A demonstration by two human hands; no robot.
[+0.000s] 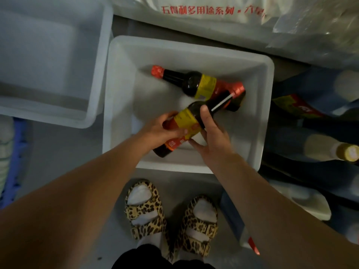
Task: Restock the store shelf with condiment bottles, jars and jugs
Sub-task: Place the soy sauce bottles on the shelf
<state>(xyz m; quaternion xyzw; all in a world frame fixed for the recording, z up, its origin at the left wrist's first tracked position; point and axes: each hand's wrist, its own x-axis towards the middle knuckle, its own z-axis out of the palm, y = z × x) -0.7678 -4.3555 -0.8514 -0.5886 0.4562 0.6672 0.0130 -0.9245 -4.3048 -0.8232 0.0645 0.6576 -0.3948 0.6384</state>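
shop stockroom, white crates [269, 78], shelved bottles [320, 146]

Two dark red-capped sauce bottles [196, 85] [191, 121], crossed, inside white tub [124, 78]

dim, cool light | soft motion blur (worse at edges) | wide-angle bowing

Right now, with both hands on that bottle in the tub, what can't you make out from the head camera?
- Held bottle: the left hand and right hand cover much of its label; print too blurred to read.
- Second bottle in the white tub: its base is hidden behind the held bottle's neck.
- Bottles on the right: dark, blurred, cut by the frame edge.
- Red print on the plastic wrap: cut off and blurred.
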